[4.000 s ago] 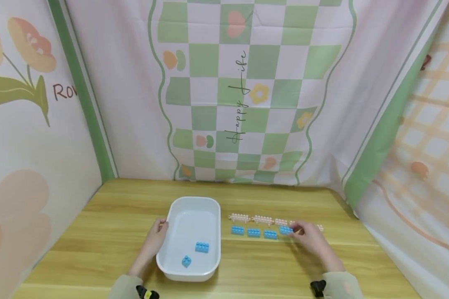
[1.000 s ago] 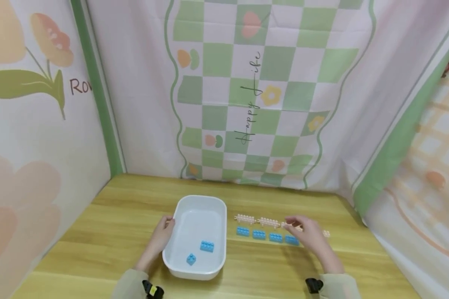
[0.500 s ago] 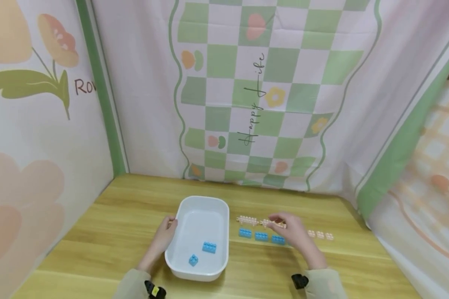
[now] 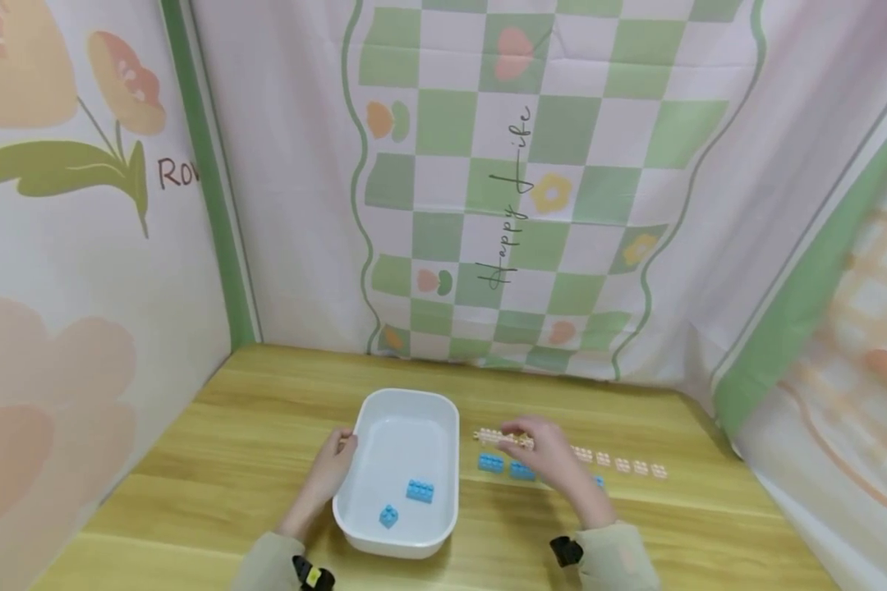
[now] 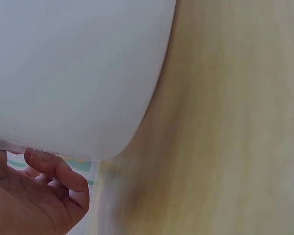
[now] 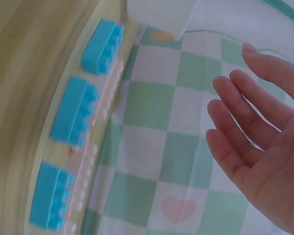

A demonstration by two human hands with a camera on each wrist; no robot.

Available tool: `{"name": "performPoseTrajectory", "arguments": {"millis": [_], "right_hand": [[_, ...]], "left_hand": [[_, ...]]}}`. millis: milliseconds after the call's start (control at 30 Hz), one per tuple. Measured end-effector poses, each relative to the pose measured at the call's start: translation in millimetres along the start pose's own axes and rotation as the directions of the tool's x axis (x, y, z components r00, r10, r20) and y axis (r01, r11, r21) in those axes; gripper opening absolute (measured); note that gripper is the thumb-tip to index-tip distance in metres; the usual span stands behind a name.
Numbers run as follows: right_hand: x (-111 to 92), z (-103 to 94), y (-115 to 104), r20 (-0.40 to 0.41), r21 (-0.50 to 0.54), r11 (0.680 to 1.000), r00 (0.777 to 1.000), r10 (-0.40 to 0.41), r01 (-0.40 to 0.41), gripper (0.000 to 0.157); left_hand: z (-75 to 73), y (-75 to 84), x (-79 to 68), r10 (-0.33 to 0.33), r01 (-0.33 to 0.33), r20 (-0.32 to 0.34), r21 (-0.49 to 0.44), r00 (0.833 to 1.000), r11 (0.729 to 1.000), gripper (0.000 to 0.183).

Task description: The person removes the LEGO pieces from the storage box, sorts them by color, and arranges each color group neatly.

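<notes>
My left hand grips the left side of a white plastic tub. In the left wrist view its thumb and curled fingers meet the tub's edge. Two blue toy bricks lie in the tub, a long one and a small one. Over the rows of bricks right of the tub is my right hand, its fingers spread and holding nothing in the right wrist view. A row of blue bricks lies before a row of pale pink pieces; the hand hides part of both.
The wooden table carries the tub and bricks. Small pale pink bricks continue that row to the right. A green-and-white checked curtain hangs behind the table, with printed cloth at both sides.
My right hand let go of a blue brick at the row's right end, then moved left along the rows. My left hand stays on the tub. The head view has turned slightly left.
</notes>
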State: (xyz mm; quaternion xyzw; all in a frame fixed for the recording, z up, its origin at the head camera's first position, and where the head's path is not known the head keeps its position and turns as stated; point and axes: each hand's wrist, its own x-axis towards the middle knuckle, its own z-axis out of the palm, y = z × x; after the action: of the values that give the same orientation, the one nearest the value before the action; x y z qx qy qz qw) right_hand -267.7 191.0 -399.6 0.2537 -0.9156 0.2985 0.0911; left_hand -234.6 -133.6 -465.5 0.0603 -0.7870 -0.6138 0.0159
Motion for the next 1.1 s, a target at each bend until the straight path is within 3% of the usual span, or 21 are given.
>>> {"name": "performPoseTrajectory", "arguments": {"millis": [200,600,1000,1100], "right_hand": [[8.0,8.9,-10.4,0.034,0.048,0.999,0.999,0.015,-0.017,0.027],[17.2,30.6,-27.1,0.099,0.086,0.992,0.99,-0.097,0.088,0.024],[26.2,47.1,-44.4,0.183,0.051,0.985,0.968,-0.171,0.164,0.022],[28.0,51.1,-49.8,0.221,0.047,0.988,0.963,-0.157,0.15,0.019]], "left_hand": [[0.7,0.6,0.2,0.008,-0.008,-0.006,0.005,1.0,1.0,0.036],[0.4,-1.8,2.5,0.016,-0.016,-0.009,-0.007,1.0,1.0,0.037],[1.0,-3.7,4.6,0.003,-0.003,-0.013,-0.005,1.0,1.0,0.038],[-0.2,-2.9,3.9,0.009,-0.009,-0.002,-0.004,1.0,1.0,0.038]]}}
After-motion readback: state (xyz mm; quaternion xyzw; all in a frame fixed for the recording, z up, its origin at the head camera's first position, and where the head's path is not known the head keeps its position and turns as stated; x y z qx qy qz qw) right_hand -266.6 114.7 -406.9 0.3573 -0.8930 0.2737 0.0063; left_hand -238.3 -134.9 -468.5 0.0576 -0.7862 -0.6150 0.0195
